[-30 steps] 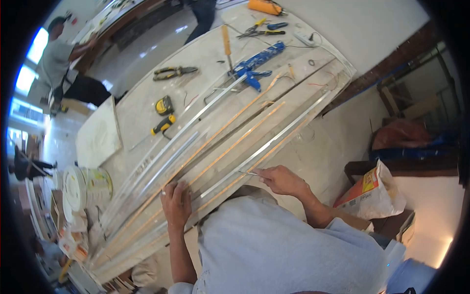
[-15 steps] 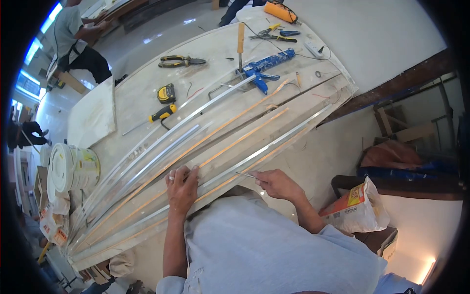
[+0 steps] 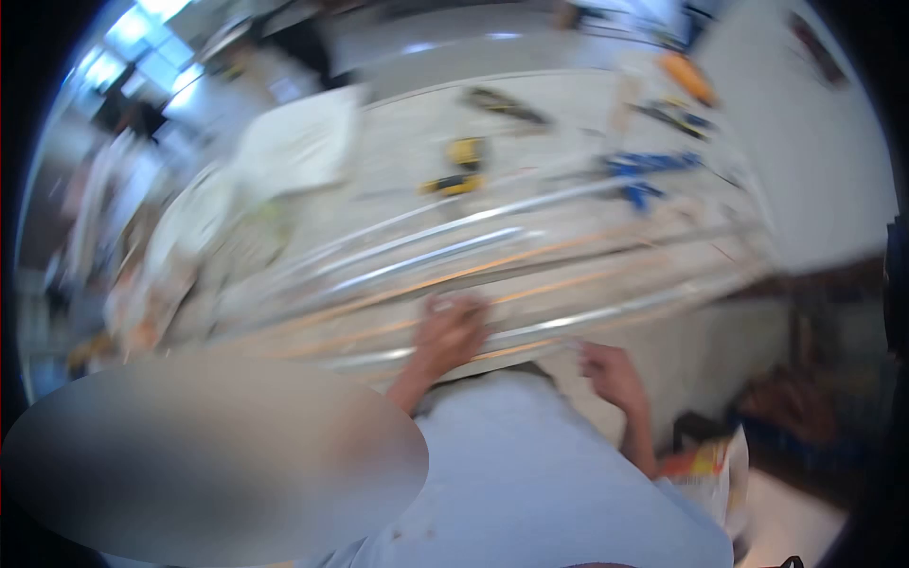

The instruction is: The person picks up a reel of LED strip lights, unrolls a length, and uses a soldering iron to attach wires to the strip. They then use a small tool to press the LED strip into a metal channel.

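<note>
The picture is smeared by motion. My left hand (image 3: 453, 331) rests on the long strips near the table's front edge, its fingers too blurred to tell how they are bent. A silver metal strip (image 3: 559, 325) runs beside it, with an orange strip (image 3: 519, 352) along its near side. Just past the front edge, my right hand (image 3: 614, 377) is closed around a thin metal tool (image 3: 572, 343), whose tip points left toward the strips; its exact kind does not show. More silver strips (image 3: 473, 220) and orange strips (image 3: 540, 290) lie farther back.
On the table (image 3: 398, 123) lie a blue caulking gun (image 3: 653, 164), pliers (image 3: 505, 104), a tape measure (image 3: 467, 151), a yellow-black screwdriver (image 3: 454, 185) and an orange tool (image 3: 688, 78). A white bucket (image 3: 194, 213) stands left. A printed bag (image 3: 705, 473) sits lower right. A blurred oval covers the lower left.
The view has swung, so the table and both hands appear farther right and less slanted. Against the strips, my hands have stayed in nearly the same place.
</note>
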The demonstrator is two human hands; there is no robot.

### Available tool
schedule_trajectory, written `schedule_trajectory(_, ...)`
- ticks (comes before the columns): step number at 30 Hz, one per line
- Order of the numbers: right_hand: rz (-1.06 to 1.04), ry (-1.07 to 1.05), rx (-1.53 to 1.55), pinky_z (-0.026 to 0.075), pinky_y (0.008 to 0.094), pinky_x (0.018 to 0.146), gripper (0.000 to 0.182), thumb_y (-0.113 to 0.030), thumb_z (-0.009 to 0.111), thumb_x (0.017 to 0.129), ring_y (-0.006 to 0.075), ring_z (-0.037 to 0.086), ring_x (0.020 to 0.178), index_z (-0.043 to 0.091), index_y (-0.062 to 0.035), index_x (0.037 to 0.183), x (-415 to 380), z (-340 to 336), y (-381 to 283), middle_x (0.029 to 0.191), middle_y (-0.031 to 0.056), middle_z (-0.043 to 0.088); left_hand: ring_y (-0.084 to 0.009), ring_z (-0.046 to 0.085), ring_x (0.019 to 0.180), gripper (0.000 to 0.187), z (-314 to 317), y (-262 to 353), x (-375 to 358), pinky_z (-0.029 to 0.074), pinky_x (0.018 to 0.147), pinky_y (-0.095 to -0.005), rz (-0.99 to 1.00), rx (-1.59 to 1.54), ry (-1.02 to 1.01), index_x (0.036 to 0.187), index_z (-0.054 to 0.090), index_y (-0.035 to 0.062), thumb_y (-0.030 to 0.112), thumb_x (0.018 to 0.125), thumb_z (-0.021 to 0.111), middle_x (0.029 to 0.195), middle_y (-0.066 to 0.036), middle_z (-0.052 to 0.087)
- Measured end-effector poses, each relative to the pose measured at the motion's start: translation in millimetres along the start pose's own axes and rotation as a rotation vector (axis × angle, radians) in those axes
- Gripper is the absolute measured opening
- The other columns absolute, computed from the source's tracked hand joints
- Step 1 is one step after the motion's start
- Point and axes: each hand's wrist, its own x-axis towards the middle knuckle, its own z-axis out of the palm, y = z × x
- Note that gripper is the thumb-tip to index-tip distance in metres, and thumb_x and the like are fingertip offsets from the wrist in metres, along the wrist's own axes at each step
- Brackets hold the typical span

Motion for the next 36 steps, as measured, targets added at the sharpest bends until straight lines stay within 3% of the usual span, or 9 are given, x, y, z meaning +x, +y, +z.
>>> schedule_trajectory(1, 0.055, 0.001, 0.012, 0.055, 0.0425, 0.075, 0.041, 0.000, 0.063, 0.086, 0.0376, 0.068, 0.077, 0.069, -0.0035, 0.127, 2, -2, -9, 0.089, 0.0232, 0.069, -0.0230, 0.058, 0.119, 0.051, 5, -3, -4, 0.040, 0.103, -0.0556, 0.013, -0.018, 0.015, 0.135, 0.063, 0.0144, 0.036, 0.090, 0.074, 0.127, -0.006, 0.059)
schedule_trajectory(4, 0.126, -0.053, -0.027, 0.054, 0.0383, 0.068, 0.043, -0.004, 0.061, 0.093, 0.0258, 0.067, 0.066, 0.066, -0.0062, 0.135, 10, -2, -37, 0.075, 0.0172, 0.067, -0.0251, 0.057, 0.119, 0.058, 3, -2, -8, 0.040, 0.102, -0.0542, -0.025, -0.009, 0.023, 0.137, 0.061, 0.0133, 0.040, 0.088, 0.075, 0.128, -0.008, 0.057)
schedule_trajectory(7, 0.146, -0.075, -0.058, 0.052, 0.0357, 0.065, 0.043, -0.006, 0.059, 0.097, 0.0198, 0.064, 0.064, 0.064, -0.0073, 0.140, 13, 7, -44, 0.071, 0.0139, 0.066, -0.0259, 0.056, 0.120, 0.060, -1, -15, -25, 0.038, 0.103, -0.0519, -0.069, -0.022, 0.071, 0.138, 0.060, 0.0144, 0.040, 0.086, 0.076, 0.130, -0.009, 0.057)
schedule_trajectory(14, 0.136, -0.102, -0.095, 0.051, 0.0355, 0.064, 0.042, -0.010, 0.057, 0.099, 0.0184, 0.061, 0.063, 0.063, -0.0047, 0.140, 14, 31, -79, 0.069, 0.0118, 0.065, -0.0265, 0.054, 0.128, 0.063, -45, -59, -98, 0.036, 0.106, -0.0503, -0.193, 0.036, 0.125, 0.141, 0.059, 0.0167, 0.041, 0.085, 0.077, 0.137, -0.008, 0.056)
schedule_trajectory(16, 0.064, -0.093, -0.125, 0.047, 0.0297, 0.056, 0.040, -0.011, 0.059, 0.100, 0.0098, 0.055, 0.057, 0.065, -0.0052, 0.139, 14, 44, -83, 0.067, 0.0053, 0.063, -0.0266, 0.053, 0.130, 0.063, -60, -77, -123, 0.036, 0.106, -0.0506, -0.233, 0.073, 0.114, 0.142, 0.059, 0.0180, 0.041, 0.086, 0.076, 0.139, -0.008, 0.056)
schedule_trajectory(20, 0.014, -0.120, -0.120, 0.047, 0.0294, 0.055, 0.040, -0.011, 0.060, 0.100, 0.0095, 0.054, 0.057, 0.065, -0.0053, 0.139, 11, 78, -119, 0.067, 0.0052, 0.062, -0.0270, 0.052, 0.134, 0.063, -94, -116, -178, 0.036, 0.106, -0.0511, -0.308, 0.183, 0.093, 0.144, 0.057, 0.0225, 0.043, 0.087, 0.074, 0.144, -0.008, 0.055)
schedule_trajectory(22, 0.047, -0.169, -0.149, 0.053, 0.0365, 0.066, 0.038, -0.011, 0.058, 0.099, 0.0195, 0.065, 0.064, 0.066, -0.0039, 0.136, 7, 95, -146, 0.070, 0.0132, 0.066, -0.0271, 0.051, 0.135, 0.063, -108, -138, -207, 0.035, 0.107, -0.0512, -0.336, 0.229, 0.103, 0.145, 0.057, 0.0231, 0.043, 0.088, 0.074, 0.145, -0.009, 0.054)
schedule_trajectory(29, 0.020, -0.222, -0.151, 0.054, 0.0361, 0.066, 0.039, -0.012, 0.057, 0.099, 0.0199, 0.068, 0.065, 0.066, -0.0048, 0.136, -21, 146, -194, 0.069, 0.0121, 0.066, -0.0242, 0.051, 0.137, 0.063, -160, -201, -292, 0.033, 0.108, -0.0501, -0.434, 0.360, 0.180, 0.144, 0.056, 0.0272, 0.043, 0.087, 0.075, 0.147, -0.006, 0.054)
schedule_trajectory(36, 0.053, -0.227, -0.229, 0.055, 0.0376, 0.065, 0.039, -0.013, 0.058, 0.098, 0.0218, 0.070, 0.064, 0.065, -0.0048, 0.136, -56, 189, -228, 0.071, 0.0145, 0.069, -0.0246, 0.055, 0.130, 0.047, -181, -245, -332, 0.035, 0.104, -0.0501, -0.456, 0.297, 0.238, 0.135, 0.062, 0.0230, 0.023, 0.089, 0.071, 0.134, -0.004, 0.059)
